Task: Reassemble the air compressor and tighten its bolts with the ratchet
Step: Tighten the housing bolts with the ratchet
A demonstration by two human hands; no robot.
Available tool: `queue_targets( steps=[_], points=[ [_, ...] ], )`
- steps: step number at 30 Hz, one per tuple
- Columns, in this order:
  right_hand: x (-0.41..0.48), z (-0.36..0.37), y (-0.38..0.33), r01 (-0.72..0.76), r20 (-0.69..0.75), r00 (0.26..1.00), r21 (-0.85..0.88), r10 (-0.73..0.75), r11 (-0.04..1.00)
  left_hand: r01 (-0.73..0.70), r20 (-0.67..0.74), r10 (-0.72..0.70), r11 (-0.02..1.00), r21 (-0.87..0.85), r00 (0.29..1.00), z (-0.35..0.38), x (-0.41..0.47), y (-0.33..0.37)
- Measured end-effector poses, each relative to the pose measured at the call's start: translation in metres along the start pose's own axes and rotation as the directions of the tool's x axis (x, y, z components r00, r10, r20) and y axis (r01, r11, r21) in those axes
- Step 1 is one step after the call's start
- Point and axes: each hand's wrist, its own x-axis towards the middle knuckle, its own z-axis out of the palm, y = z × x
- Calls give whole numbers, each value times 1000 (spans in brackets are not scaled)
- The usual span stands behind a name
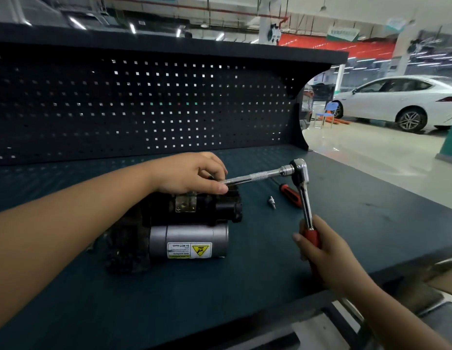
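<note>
Red handle in my right hand: the fingers are wrapped round the grip of the ratchet, whose chrome shaft rises away from me to its head. From that head an extension runs left and a little downward to the compressor. My left hand rests on top of the compressor's black upper part and pinches the far end of the extension between thumb and fingers; I cannot tell what the tip sits on, since the hand hides it.

The compressor lies on its side on the dark green bench, left of centre, its grey cylinder nearest me with a yellow-and-white warning label facing up. Just right of it lies a small metal bit, and beside that a screwdriver with an orange and black handle, partly behind the ratchet shaft.

Behind the bench stands a black pegboard. Past its right edge I see a white car and a blue chair on a pale floor.
</note>
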Motion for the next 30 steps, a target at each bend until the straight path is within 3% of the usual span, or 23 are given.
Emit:
queue_targets(
  steps=[10, 19, 26, 30],
  points=[
    [33, 13, -1, -3, -15, 1000, -12, 3, 1000, 34, -38, -34, 999, 3, 999, -1, -2, 1],
    [-25, -15, -51, -210, 59, 976, -18, 211, 977, 8, -51, -1, 991, 137, 999, 1, -1, 3],
    [-32, -44, -91, -462, 253, 870, 120, 423, 879, 6, -61, 7, 980, 197, 998, 5, -5, 7],
    [-32, -44, -99, -492, 289, 848, 115, 444, 863, 11, -60, 0, 982, 186, 998, 4, -4, 8]
  ],
)
